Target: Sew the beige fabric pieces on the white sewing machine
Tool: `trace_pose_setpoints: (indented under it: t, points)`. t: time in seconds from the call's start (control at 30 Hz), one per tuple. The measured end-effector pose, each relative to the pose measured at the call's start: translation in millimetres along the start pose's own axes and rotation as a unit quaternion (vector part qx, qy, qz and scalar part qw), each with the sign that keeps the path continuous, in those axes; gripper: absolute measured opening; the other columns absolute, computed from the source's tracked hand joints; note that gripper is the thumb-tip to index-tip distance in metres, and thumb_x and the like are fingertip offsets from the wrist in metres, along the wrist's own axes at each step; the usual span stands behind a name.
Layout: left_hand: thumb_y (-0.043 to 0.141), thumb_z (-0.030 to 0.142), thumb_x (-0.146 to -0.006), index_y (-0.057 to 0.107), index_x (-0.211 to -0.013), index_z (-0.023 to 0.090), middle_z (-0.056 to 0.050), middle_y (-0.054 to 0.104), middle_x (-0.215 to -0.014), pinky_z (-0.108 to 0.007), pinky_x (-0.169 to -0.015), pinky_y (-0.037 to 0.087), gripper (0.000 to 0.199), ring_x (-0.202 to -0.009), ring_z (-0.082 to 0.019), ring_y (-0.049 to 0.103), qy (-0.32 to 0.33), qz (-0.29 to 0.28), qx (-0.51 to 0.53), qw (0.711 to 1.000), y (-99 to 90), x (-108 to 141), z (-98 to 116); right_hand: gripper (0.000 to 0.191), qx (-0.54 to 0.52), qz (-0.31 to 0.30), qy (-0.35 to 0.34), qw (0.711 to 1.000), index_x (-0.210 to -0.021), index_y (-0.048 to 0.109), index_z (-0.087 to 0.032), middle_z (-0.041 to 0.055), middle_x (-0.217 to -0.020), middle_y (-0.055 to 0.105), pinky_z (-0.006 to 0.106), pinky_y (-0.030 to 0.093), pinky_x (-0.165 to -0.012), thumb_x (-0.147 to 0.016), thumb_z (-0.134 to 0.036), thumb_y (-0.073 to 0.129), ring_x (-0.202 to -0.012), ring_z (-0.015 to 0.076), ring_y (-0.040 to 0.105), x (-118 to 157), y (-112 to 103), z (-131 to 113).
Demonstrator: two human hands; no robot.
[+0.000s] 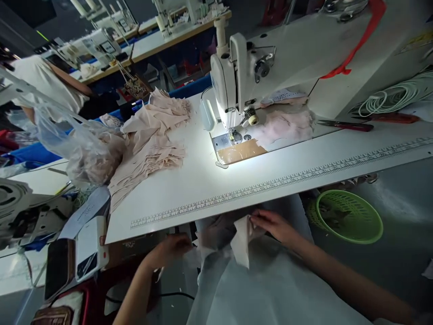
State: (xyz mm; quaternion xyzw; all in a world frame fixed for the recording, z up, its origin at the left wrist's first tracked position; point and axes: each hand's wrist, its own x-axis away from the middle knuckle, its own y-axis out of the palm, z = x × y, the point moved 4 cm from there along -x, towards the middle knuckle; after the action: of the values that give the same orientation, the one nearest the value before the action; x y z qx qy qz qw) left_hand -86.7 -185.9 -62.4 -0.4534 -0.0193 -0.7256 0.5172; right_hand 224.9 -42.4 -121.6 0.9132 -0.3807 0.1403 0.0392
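Gripping a beige fabric pc point(241, 243) btwn thumb & fingertips of my R hand point(273, 223), over the gray lap cloth point(264, 289), nr the edge of the white table point(199, 185). L hand point(172, 249) blurry; can't tell if its fingers grip. On top: sewing mach. point(225, 85), fabric stack point(145, 162) to L; green basket point(367, 219) lower R.

Pinkish beige against white, with red and green.
The cloth point(241, 246) in my right hand point(272, 224) is pale pinkish beige, like the pile point(149, 155) at ten o'clock. My table point(196, 178) is white, its ruler point(233, 194) marked in black; the sewing machine point(225, 85) at one o'clock, white; ribbon point(368, 36) at two, red; basket point(367, 222) at four, latticed green.
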Motion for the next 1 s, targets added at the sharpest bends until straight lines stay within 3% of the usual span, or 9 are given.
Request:
trace_pose_setpoints:
  t: [0.2,0.3,0.4,0.5,0.57,0.63,0.7,0.83,1.0]
  points:
    - [0.053,0.029,-0.086,0.063,-0.082,0.025,-0.009,0.077,-0.102,-0.041,-0.094,0.054,0.012,-0.104,-0.029,0.07,-0.051,0.041,-0.12,0.991,28.7,-79,-38,0.038,0.133,0.113,0.03,0.984,-0.086,0.065,-0.022,0.0109,-0.086,0.074,0.045,0.055,-0.078,-0.086,-0.056,0.049,-0.083,0.0289,0.07,-28,-15,72]
    - [0.052,0.02,-0.085,0.066,-0.096,0.022,-0.014,0.074,-0.117,-0.047,-0.102,0.051,0.018,-0.116,-0.032,0.067,-0.058,0.053,-0.166,0.983,33.0,-81,-37,0.029,0.146,0.095,0.017,0.984,-0.091,0.069,-0.023,0.0113,-0.093,0.078,0.044,0.056,-0.078,-0.086,-0.048,0.054,-0.085,0.029,0.072,-14,-15,61]
    - [0.05,0.02,-0.091,0.066,-0.119,0.017,-0.02,0.067,-0.136,-0.05,-0.111,0.046,0.033,-0.131,-0.035,0.061,-0.057,0.036,-0.242,0.968,36.1,-70,-18,0.03,0.153,0.001,-0.018,0.988,-0.098,0.072,-0.022,0.0075,-0.09,0.079,0.036,0.057,-0.073,-0.093,-0.045,0.052,-0.081,0.0241,0.074,11,-19,11]
    - [0.05,0.029,-0.096,0.065,-0.128,0.023,-0.014,0.07,-0.135,-0.047,-0.11,0.049,0.036,-0.127,-0.033,0.065,0.011,-0.018,-0.241,0.97,37.6,-53,34,0.035,0.131,-0.07,-0.082,0.985,-0.109,0.071,-0.02,0.0036,-0.085,0.077,0.025,0.053,-0.064,-0.101,-0.045,0.048,-0.068,0.0151,0.07,25,-40,-62]
    - [0.052,0.03,-0.097,0.065,-0.128,0.03,-0.007,0.073,-0.129,-0.038,-0.1,0.055,0.034,-0.116,-0.027,0.07,0.14,-0.076,-0.186,0.97,37.2,-38,92,0.032,0.206,0.046,-0.167,0.963,-0.104,0.071,-0.02,0.0017,-0.079,0.074,0.023,0.047,-0.061,-0.102,-0.043,0.049,-0.059,0.0115,0.063,18,-76,-110]
    - [0.054,0.03,-0.098,0.068,-0.12,0.027,-0.006,0.076,-0.118,-0.032,-0.093,0.057,0.027,-0.104,-0.023,0.072,0.278,-0.111,-0.146,0.943,32.4,-26,156,0.025,0.333,0.22,-0.211,0.892,-0.093,0.069,-0.02,0.0027,-0.079,0.072,0.025,0.043,-0.064,-0.1,-0.035,0.051,-0.064,0.0131,0.061,-2,-117,-146]
    - [0.051,0.03,-0.101,0.068,-0.118,0.024,-0.007,0.076,-0.112,-0.03,-0.088,0.057,0.025,-0.098,-0.02,0.072,0.364,-0.115,-0.118,0.917,24.1,-27,211,0.019,0.437,0.31,-0.178,0.826,-0.096,0.068,-0.019,0.008,-0.1,0.074,0.027,0.043,-0.071,-0.098,-0.024,0.051,-0.077,0.0162,0.065,-32,-150,-164]
    - [0.05,0.024,-0.1,0.064,-0.119,0.021,-0.01,0.073,-0.113,-0.03,-0.082,0.058,0.024,-0.097,-0.018,0.071,0.461,0.05,-0.075,0.883,-3.3,-76,285,0.02,0.566,0.324,-0.053,0.756,-0.105,0.068,-0.014,0.0142,-0.113,0.071,0.029,0.038,-0.069,-0.099,-0.019,0.049,-0.09,0.0218,0.066,-79,-179,-170]
    - [0.056,0.016,-0.091,0.064,-0.114,0.018,-0.01,0.07,-0.107,-0.032,-0.072,0.058,0.025,-0.08,-0.017,0.067,0.435,0.258,-0.06,0.86,-30.4,-171,324,0.028,0.587,0.315,-0.058,0.744,-0.11,0.067,-0.014,0.013,-0.114,0.068,0.029,0.035,-0.065,-0.104,-0.022,0.04,-0.084,0.0199,0.065,-79,-176,-165]
